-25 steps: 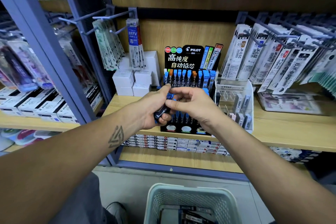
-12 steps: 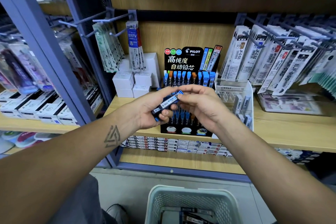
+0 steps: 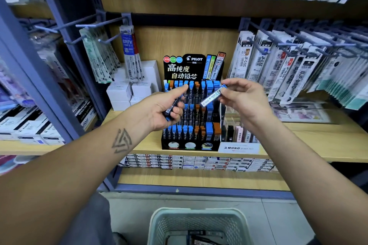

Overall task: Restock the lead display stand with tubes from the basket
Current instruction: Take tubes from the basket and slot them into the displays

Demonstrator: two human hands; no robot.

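A: What is held by the right hand [image 3: 246,100]?

B: A slim blue-capped lead tube with a pale printed label [image 3: 213,95] is pinched between its thumb and fingertips. The tube is held at a slant, cap end up and to the right, in front of the upper rows of the black tiered Pilot lead display stand [image 3: 191,105].

A: And the left hand [image 3: 165,108]?

B: It is curled round a few dark lead tubes with blue ends [image 3: 171,108], gripped as a bunch in the palm; the forefinger is stretched out toward the top row of the stand. The exact number of tubes cannot be told.

A: How is the stand placed?

B: It is set on the light wooden shelf [image 3: 298,137], with blue-capped and orange-capped tubes seen in its stepped rows. Just to its right a clear acrylic Mono lead holder [image 3: 239,135] is found, and white cardboard boxes [image 3: 131,91] are stacked to its left.

A: Where is the basket?

B: The pale green perforated plastic basket [image 3: 199,223] is seen on the floor below, between the forearms, with dark packets lying inside it; these are too blurred to be read. Packaged pen refills [image 3: 278,65] are hung on pegs to the right.
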